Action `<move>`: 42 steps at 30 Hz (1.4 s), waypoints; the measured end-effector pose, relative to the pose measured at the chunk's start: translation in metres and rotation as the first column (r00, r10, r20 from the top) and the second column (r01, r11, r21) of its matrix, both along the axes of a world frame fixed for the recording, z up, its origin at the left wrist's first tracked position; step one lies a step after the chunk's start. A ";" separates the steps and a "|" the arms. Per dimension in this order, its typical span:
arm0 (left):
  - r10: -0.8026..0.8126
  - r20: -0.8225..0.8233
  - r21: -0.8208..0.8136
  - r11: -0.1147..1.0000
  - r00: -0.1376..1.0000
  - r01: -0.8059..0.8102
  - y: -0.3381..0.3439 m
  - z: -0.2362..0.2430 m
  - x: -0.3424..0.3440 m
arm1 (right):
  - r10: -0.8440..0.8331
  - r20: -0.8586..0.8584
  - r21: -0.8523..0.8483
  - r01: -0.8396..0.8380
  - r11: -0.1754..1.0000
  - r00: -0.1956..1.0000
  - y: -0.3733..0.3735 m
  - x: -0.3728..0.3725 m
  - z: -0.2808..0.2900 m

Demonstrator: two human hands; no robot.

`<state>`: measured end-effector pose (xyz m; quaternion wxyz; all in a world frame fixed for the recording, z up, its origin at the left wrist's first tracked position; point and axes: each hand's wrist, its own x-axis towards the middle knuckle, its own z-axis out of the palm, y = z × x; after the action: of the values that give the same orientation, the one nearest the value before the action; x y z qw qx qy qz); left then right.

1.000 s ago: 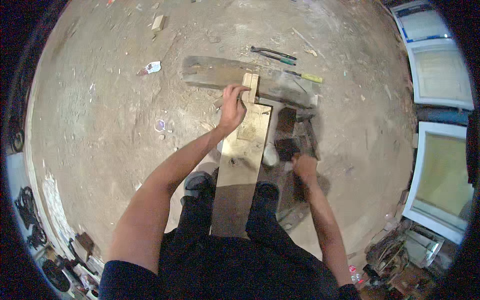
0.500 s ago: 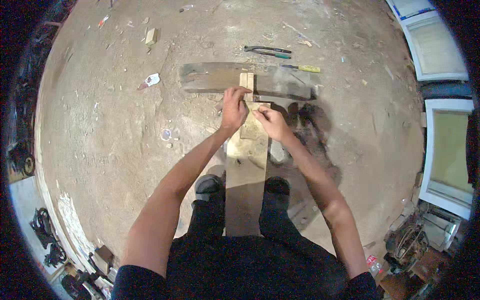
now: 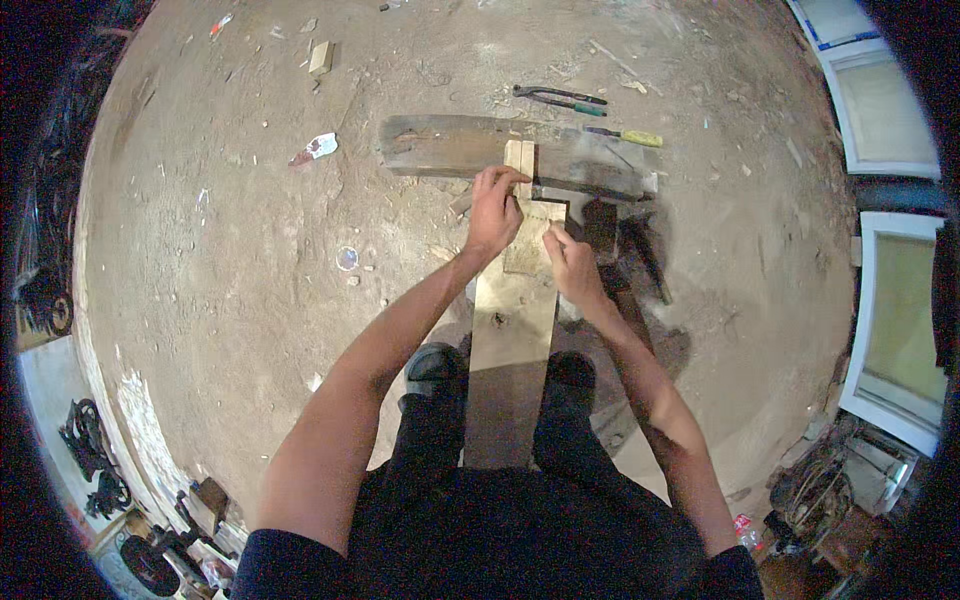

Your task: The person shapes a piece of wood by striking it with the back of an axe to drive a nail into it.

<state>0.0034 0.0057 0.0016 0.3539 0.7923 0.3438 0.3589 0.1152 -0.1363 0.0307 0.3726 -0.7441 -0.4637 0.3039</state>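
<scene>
A long pale plank runs away from me between my shoes, toward a weathered grey beam lying crosswise. At its far end a short pale wooden piece, split or doubled lengthwise, rests over the beam. My left hand has its fingers curled on that short piece's left side. My right hand is closed in a pinch at the plank's right edge; whatever it holds is too small or hidden to make out. Dark objects lie in shadow right of the plank.
Beyond the beam lie dark long-handled pliers and a yellow-handled tool. A small wood block and scraps are scattered on the dirty floor. White-framed windows line the right side; assorted clutter fills the left.
My right hand has left the dark objects beside the plank and moved up onto the plank's far end, pinched. My left hand stays on the short wooden piece.
</scene>
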 end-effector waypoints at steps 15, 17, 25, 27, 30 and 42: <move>-0.010 0.027 0.045 0.999 1.000 0.008 0.000 -0.004 0.002 | 0.219 0.137 0.023 -0.224 0.974 0.966 -0.029 0.025 -0.038; -0.013 0.007 0.016 1.000 1.000 0.013 -0.001 -0.002 0.003 | 0.114 0.001 0.168 -0.112 0.979 0.993 -0.016 0.039 -0.054; -0.036 -0.007 0.017 0.999 0.999 0.036 -0.001 0.001 0.000 | -0.313 -0.647 -0.138 0.297 0.945 0.695 -0.010 0.071 -0.012; -0.009 0.028 -0.009 1.000 1.000 0.010 -0.004 0.005 0.001 | -0.239 -0.625 -0.075 0.247 0.966 0.743 -0.020 0.063 -0.007; 0.039 0.043 -0.125 0.992 0.998 -0.033 -0.003 0.012 0.000 | -0.134 -0.387 0.072 0.175 0.982 0.912 -0.028 0.052 0.005; 0.044 0.085 -0.101 0.994 0.995 -0.035 -0.002 0.003 -0.002 | -0.174 -0.243 -0.017 0.175 0.984 0.954 -0.006 0.026 0.032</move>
<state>0.0013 0.0037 0.0046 0.4005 0.7502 0.3611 0.3826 0.1411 -0.1419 0.0631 0.4539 -0.7383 -0.3476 0.3580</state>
